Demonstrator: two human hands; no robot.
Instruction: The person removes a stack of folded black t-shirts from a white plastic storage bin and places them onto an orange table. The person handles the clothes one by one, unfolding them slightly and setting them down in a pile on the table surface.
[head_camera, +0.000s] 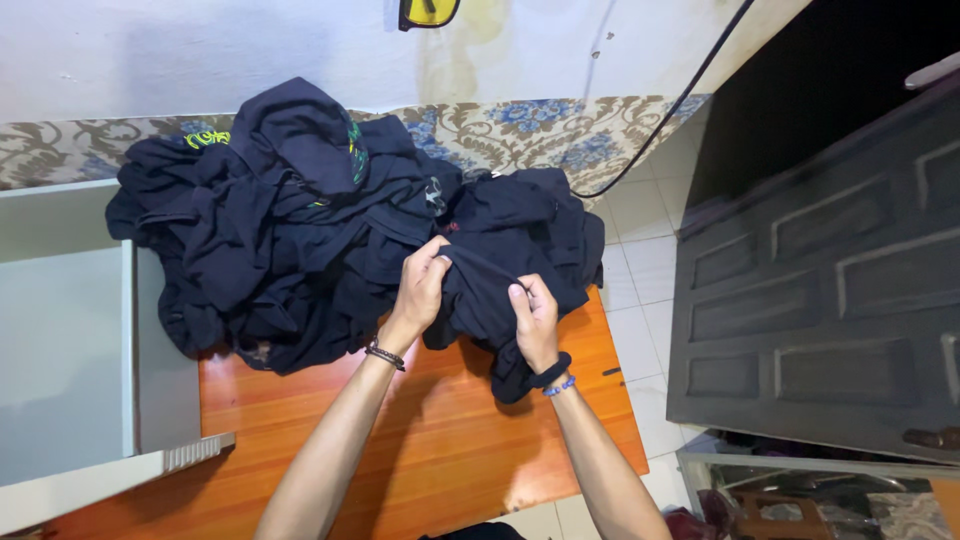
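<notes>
From my remote station I log the following. The left hand (422, 283) is pinched closed on a fold of a dark garment (510, 270), thumb and fingers gripping the cloth at its upper edge. The right hand (535, 318) is clenched on the same garment a little lower and to the right, fingers curled into the fabric. Both grips sit close together on one ridge of cloth — a hold that, in my judgement, lets the piece be drawn up and apart from the rest.

The garment lies on the far right part of an orange wooden table (440, 450), its lower end drooping toward the person's body. Touching it on the left is a large pile of dark clothes (280, 230), heaped against the wall; one piece shows yellow-green print near the top.

Each wrist carries a band — dark beads on the left, a black band and blue beads on the right.

A grey-white box-like unit (70, 340) stands at the table's left edge. A dark panelled door (830, 290) fills the right side, over a tiled floor (640, 290).
</notes>
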